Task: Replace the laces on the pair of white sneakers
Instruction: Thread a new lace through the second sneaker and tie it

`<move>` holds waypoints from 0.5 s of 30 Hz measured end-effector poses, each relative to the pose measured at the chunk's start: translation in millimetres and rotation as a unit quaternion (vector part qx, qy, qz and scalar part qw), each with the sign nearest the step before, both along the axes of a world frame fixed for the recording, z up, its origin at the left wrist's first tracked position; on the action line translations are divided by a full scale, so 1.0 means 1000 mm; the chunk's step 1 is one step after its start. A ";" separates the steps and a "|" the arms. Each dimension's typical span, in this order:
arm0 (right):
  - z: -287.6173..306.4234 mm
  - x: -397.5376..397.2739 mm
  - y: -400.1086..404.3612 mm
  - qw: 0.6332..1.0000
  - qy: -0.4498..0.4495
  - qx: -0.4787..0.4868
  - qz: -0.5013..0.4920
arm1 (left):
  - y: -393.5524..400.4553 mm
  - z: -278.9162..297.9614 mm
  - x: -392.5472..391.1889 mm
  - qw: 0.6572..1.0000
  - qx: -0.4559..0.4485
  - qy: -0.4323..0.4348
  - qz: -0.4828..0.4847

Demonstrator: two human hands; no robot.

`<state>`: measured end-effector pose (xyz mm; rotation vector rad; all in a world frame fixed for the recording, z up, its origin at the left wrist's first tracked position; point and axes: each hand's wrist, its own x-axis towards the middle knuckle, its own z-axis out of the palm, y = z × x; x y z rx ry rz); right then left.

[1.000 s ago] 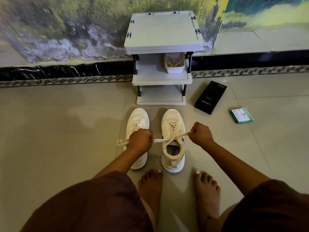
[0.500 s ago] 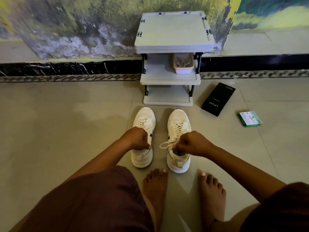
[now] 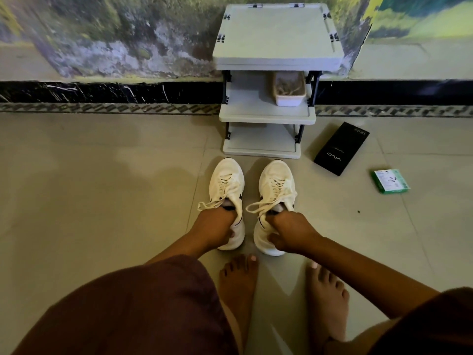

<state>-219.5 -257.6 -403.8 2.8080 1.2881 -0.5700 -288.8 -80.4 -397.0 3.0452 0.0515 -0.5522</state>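
Tiled floor (image 3: 102,188) before the grey shelf (image 3: 266,116) holds both sneakers side by side, each laced with ends loose — my left hand (image 3: 215,229) grips the left sneaker (image 3: 227,180) at its collar, my right hand (image 3: 289,234) the right sneaker (image 3: 276,183), so I judge relacing near finished — ends left to tuck or tie.

Left hand (image 3: 215,226) grips left sneaker (image 3: 227,190); right hand (image 3: 289,233) grips right sneaker (image 3: 276,185)

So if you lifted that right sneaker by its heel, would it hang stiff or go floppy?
The right sneaker would probably hold its shape, since its thick sole looks firm. Its laces would likely dangle, as a loose loop already droops over the side. It looks light for its size, though that is only a guess.
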 end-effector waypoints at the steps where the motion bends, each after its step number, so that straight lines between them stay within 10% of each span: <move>1: 0.004 0.002 0.002 1.000 -0.007 0.009 0.001 | -0.003 0.004 0.003 1.000 -0.001 -0.007 0.002; 15: 0.125 -0.003 -0.019 0.997 -0.040 0.073 0.006 | -0.033 0.126 0.005 0.995 -0.031 -0.094 -0.024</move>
